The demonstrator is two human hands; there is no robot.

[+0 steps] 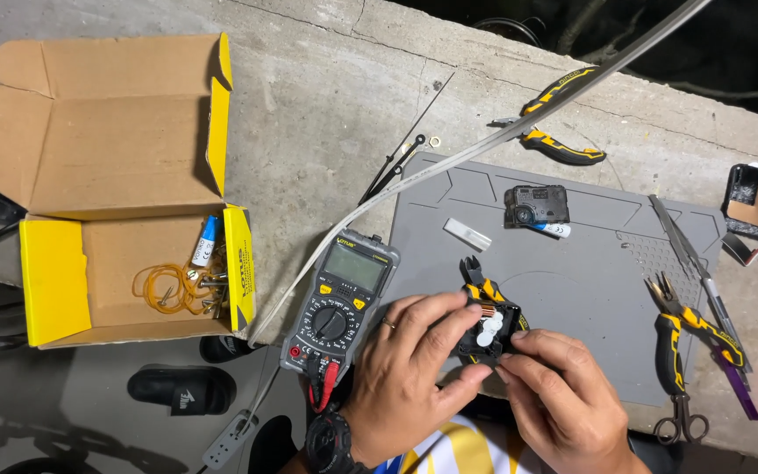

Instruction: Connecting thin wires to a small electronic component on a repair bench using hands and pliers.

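Left hand (410,373) cupping and right hand (554,386) pinching a small black module (487,332) with white discs and a copper coil, low over the grey mat (572,263). Best kept steady, fingers off the coil; beyond, multimeter (339,298), pliers (682,338), open cardboard box (98,175) on a rough concrete table (326,96), dark behind

An improvised electronics repair spot, outdoors or in a yard: a rough concrete counter (326,96) carries a grey silicone work mat (589,263), a multimeter (341,298), pliers (563,123), tweezers (673,230) and an open cardboard box (107,167) of parts.
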